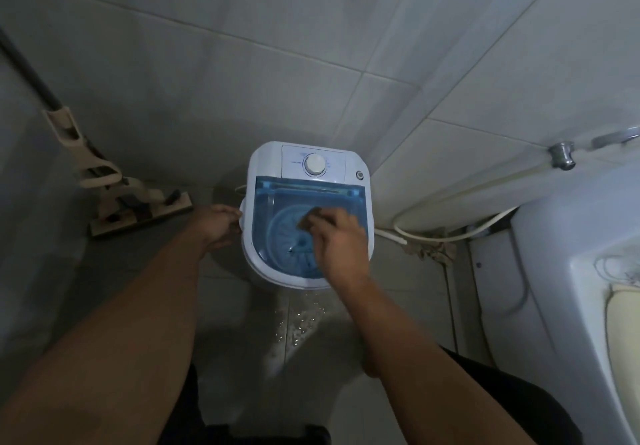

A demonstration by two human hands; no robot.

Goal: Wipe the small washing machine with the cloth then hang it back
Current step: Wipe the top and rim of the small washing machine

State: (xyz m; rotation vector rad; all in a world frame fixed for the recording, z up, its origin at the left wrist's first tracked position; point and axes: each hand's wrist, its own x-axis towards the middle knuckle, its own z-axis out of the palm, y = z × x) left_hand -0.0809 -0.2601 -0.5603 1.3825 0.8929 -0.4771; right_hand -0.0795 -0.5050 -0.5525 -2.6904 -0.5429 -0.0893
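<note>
The small white washing machine [273, 164] stands on the floor against the tiled wall, with a clear blue lid and a white dial at its back. My right hand [341, 240] presses a small brown cloth [308, 219] flat on the blue lid, fingers spread over it. Only the cloth's far edge shows past my fingers. My left hand [216, 223] grips the machine's left side at its handle.
A beige flat mop [114, 188] leans on the left wall, head on the floor. At right stand a white toilet [571, 271], a wall tap [562, 155] and a white hose [450, 233]. Water spots the floor tiles [298, 327] in front of the machine.
</note>
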